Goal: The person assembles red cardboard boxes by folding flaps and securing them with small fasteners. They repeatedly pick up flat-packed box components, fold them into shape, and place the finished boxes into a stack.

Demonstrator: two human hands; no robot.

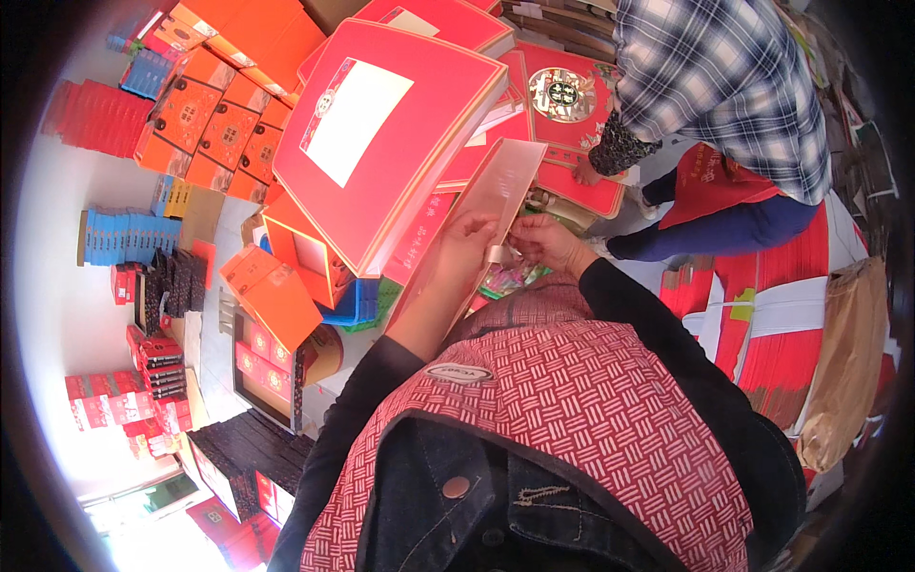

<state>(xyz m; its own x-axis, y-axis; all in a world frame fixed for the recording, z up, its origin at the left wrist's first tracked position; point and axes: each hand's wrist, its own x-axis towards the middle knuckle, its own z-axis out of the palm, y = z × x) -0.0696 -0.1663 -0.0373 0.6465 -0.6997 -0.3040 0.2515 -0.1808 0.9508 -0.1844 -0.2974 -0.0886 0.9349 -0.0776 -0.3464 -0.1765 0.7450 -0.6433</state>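
The right hand (553, 240) pinches a small, pale, curled strip (497, 254) beside the bent-fingered left hand (467, 238), its exact grip unclear, at a long, narrow, smooth pinkish-brown panel (501, 181) near a stiff, gold-edged red box (419, 143).

The left hand (469, 240) and right hand (548, 238) are side by side in front of the person's apron (572, 391), with a long panel (498, 176) slanting away on their left. Beyond it to the left is a large box (434, 124), with an open box (310, 253) on its near left. What the open box stands on is hard to make out. Further left, box stacks (127, 238) line the wall. A co-worker (724, 105) stands ahead on the right; nearer, a strapped bundle (777, 370) lies left of a bag (843, 381).
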